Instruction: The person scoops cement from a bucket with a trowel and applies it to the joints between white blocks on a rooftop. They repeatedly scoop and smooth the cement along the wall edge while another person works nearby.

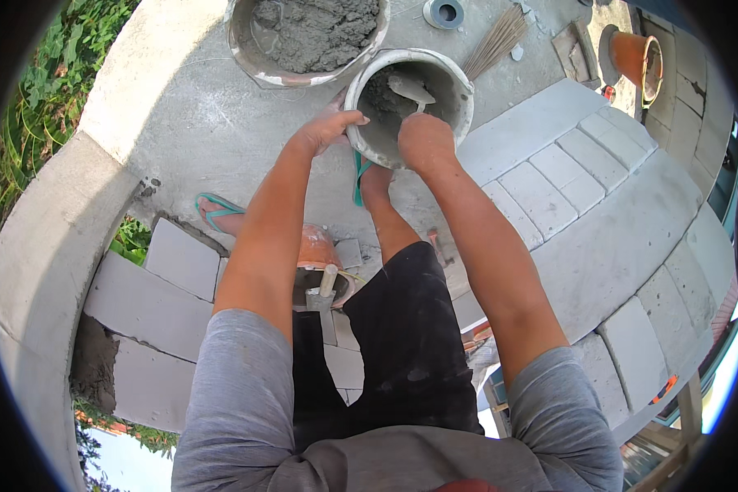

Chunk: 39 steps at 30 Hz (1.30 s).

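Observation:
My left hand [330, 129] grips the near left rim of a pale, mortar-smeared bucket [465, 90], its thumb hooked over the edge. Inside that bucket my right hand [426, 141] is closed round the handle of a trowel [411, 88], whose blade lies against grey mortar [377, 94] at the bucket's far left side. The bucket is tilted, with its mouth facing me. Just beyond it to the left stands a larger tub [242, 53] heaped with wet grey mortar [320, 34].
A tape roll [444, 13] and a bundle of thin sticks [498, 38] lie beyond the bucket. Pale blocks [555, 176] form a surface at right. An orange bucket [631, 59] lies at the far right; another orange pail [316, 246] is between my legs. Plants [45, 107] border the left ledge.

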### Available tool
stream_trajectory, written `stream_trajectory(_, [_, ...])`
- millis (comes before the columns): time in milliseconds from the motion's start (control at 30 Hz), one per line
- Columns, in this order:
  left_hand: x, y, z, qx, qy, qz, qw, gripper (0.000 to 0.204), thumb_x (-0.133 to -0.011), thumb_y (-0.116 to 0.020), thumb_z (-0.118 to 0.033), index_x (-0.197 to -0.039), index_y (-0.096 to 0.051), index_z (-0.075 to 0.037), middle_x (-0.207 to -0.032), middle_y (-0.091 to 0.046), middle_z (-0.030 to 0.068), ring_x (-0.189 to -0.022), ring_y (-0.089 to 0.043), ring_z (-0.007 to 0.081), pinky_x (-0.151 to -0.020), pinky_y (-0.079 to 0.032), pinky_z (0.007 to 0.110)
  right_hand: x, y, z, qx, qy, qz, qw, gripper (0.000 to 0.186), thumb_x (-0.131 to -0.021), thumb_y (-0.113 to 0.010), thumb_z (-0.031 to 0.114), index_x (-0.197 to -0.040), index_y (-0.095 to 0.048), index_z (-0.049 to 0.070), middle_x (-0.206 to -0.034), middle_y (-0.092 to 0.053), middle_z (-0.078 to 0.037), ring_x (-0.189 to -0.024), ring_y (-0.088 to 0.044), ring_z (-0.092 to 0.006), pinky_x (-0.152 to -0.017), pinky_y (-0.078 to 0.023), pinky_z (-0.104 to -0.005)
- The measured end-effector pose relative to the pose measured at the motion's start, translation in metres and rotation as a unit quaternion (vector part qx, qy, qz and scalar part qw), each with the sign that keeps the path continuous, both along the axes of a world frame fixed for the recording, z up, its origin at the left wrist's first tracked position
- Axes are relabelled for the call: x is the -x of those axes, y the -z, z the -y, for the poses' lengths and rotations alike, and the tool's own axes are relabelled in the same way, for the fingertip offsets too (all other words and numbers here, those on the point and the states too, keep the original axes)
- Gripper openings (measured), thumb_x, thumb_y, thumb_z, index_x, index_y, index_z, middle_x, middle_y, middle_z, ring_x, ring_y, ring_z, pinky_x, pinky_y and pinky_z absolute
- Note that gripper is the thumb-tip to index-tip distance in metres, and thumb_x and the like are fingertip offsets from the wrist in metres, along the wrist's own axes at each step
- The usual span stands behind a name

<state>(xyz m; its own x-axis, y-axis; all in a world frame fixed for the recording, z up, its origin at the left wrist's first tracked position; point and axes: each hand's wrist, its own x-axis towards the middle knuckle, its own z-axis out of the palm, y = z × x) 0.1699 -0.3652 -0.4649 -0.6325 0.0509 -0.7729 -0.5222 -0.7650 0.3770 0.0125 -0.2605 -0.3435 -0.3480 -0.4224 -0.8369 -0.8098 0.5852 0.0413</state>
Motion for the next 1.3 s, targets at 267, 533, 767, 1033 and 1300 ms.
stream_trajectory(267, [0.012, -0.043, -0.045, 0.131, 0.033, 0.080, 0.988, 0.090, -0.079, -0.061, -0.006, -0.162, -0.027, -0.003, -0.122, -0.067, 0.0216, -0.105, -0.065, 0.0291, -0.096, -0.050, 0.036, 0.001, -0.076, -0.083, 0.041, 0.106, 0.134, 0.984, 0.035, -0.090, -0.063, 0.017, -0.113, -0.066, -0.009, -0.104, -0.074, -0.025, -0.095, -0.075, -0.0310, -0.080, -0.058, -0.0414])
stream_trajectory(533, [-0.054, -0.252, -0.029, 0.222, 0.033, 0.011, 0.974, 0.106, -0.077, -0.061, -0.003, -0.168, -0.009, -0.018, -0.153, -0.048, 0.0260, -0.137, -0.051, 0.0330, -0.112, -0.039, 0.034, 0.010, -0.213, -0.043, 0.008, 0.409, 0.185, 0.894, 0.040, -0.089, -0.069, 0.022, -0.111, -0.065, -0.011, -0.099, -0.072, -0.029, -0.083, -0.074, -0.0391, -0.080, -0.056, -0.0459])
stream_trajectory(767, [-0.100, -0.423, 0.056, 0.313, 0.038, 0.001, 0.949, 0.103, -0.077, -0.060, -0.003, -0.167, -0.012, -0.014, -0.149, -0.051, 0.0228, -0.130, -0.054, 0.0307, -0.108, -0.042, 0.033, -0.107, -0.375, 0.015, 0.182, 0.026, 0.109, 0.977, 0.027, -0.091, -0.060, 0.015, -0.106, -0.063, -0.007, -0.101, -0.071, -0.028, -0.097, -0.071, -0.0425, -0.086, -0.057, -0.0492])
stream_trajectory(1033, [-0.183, -0.548, 0.084, 0.342, -0.116, 0.027, 0.932, 0.099, -0.076, -0.059, -0.004, -0.166, -0.018, -0.010, -0.147, -0.050, 0.0160, -0.111, -0.059, 0.0243, -0.097, -0.049, 0.032, -0.092, -0.489, 0.053, 0.258, 0.055, 0.162, 0.951, 0.033, -0.093, -0.060, 0.021, -0.109, -0.058, -0.008, -0.103, -0.068, -0.033, -0.103, -0.066, -0.0483, -0.092, -0.051, -0.0547])
stream_trajectory(1300, [-0.267, -0.604, 0.096, 0.336, -0.289, 0.037, 0.896, 0.046, -0.086, -0.067, -0.006, -0.129, -0.054, 0.000, -0.110, -0.064, 0.0071, -0.097, -0.061, 0.0165, -0.087, -0.050, 0.031, -0.199, -0.536, 0.090, 0.303, -0.034, 0.241, 0.921, 0.043, -0.094, -0.062, 0.028, -0.121, -0.056, -0.005, -0.112, -0.067, -0.031, -0.110, -0.064, -0.0477, -0.097, -0.047, -0.0548])
